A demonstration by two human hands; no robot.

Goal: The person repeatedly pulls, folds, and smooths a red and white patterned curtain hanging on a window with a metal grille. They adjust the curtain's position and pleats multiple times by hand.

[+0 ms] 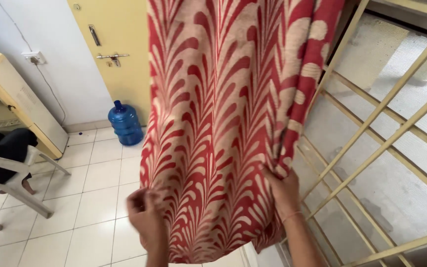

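Note:
A red curtain with a cream leaf pattern (pixel 223 109) hangs down the middle of the head view. My right hand (pixel 283 188) grips its right edge low down, bunching the cloth. My left hand (pixel 144 210) is blurred at the curtain's lower left edge, fingers curled against the cloth; whether it holds the fabric is unclear.
A cream metal window grille (pixel 371 148) runs along the right. A blue water jug (pixel 125 124) stands on the white tiled floor by a yellow door (pixel 119 49). At left, another person sits on a white plastic chair (pixel 11 180) beside a cream appliance (pixel 16 99).

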